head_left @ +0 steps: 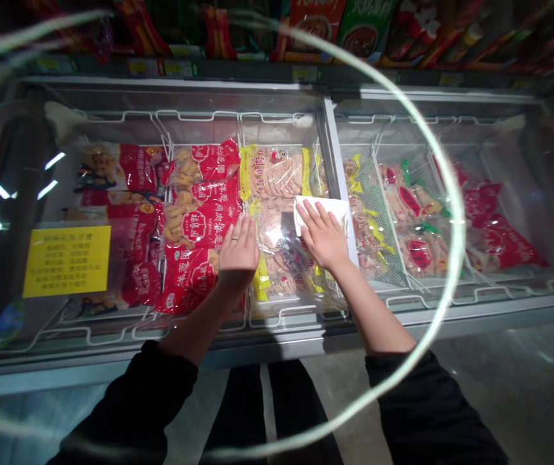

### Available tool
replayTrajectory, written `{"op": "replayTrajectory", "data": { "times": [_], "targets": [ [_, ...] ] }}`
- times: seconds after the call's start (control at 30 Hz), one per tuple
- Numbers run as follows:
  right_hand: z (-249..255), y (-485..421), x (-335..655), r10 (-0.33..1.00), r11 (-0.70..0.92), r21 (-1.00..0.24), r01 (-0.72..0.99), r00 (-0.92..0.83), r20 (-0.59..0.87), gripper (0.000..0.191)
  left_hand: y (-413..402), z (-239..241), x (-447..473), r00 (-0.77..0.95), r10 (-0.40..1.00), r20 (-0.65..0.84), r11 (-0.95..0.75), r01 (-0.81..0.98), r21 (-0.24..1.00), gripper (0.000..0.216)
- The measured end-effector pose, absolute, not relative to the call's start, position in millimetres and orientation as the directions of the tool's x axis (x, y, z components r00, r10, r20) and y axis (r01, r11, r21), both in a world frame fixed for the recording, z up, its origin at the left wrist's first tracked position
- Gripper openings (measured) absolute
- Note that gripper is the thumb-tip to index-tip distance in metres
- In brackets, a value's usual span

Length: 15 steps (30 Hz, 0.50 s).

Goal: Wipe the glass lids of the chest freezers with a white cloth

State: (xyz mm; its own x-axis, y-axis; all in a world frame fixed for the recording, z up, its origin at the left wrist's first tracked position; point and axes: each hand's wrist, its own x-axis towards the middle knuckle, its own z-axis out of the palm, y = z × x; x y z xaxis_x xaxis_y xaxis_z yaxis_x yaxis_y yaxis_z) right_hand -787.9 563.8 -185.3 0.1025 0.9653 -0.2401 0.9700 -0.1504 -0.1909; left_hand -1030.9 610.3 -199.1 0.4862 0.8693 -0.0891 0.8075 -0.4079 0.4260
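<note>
I look down at a chest freezer with a sliding glass lid (112,129). My left hand (238,248) lies flat on the glass, fingers stretched out, above red food packs (199,223). My right hand (323,234) presses a white cloth (328,210) flat against the glass near the lid's frame (338,174), fingers spread over it. Yellow-edged packs of sliced meat (277,171) lie under the glass between and beyond both hands.
A yellow notice (67,259) is stuck on the glass at the left. Wire baskets (184,119) divide the freezer; the right section holds more packs (415,206) and red bags (500,239). A shelf of packaged goods (316,22) runs above. Grey floor lies below.
</note>
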Motion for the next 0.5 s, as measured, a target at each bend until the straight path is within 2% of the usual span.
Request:
{"op": "replayTrajectory", "data": {
  "times": [0.13,0.2,0.33,0.5],
  "targets": [
    [-189,542,-757,0.938,-0.314,-0.178,0.932,0.276,-0.21,0.064,610,-199,-1021,0.495,0.863,-0.099,-0.414,0.807,0.421,0.07],
    [-192,513,-763,0.937,-0.335,-0.185,0.924,0.304,-0.174,0.065,605,-196,-1006,0.518,0.851,-0.089,-0.432,0.786,0.442,0.07],
    [-192,483,-787,0.954,-0.273,-0.155,0.95,0.245,-0.174,0.065,591,-189,-969,0.528,0.839,-0.132,-0.412,0.775,0.478,0.07],
    [-189,516,-770,0.976,-0.138,-0.199,0.97,0.1,-0.193,0.064,585,-191,-952,0.521,0.838,-0.162,-0.396,0.785,0.477,0.064]
  ]
}}
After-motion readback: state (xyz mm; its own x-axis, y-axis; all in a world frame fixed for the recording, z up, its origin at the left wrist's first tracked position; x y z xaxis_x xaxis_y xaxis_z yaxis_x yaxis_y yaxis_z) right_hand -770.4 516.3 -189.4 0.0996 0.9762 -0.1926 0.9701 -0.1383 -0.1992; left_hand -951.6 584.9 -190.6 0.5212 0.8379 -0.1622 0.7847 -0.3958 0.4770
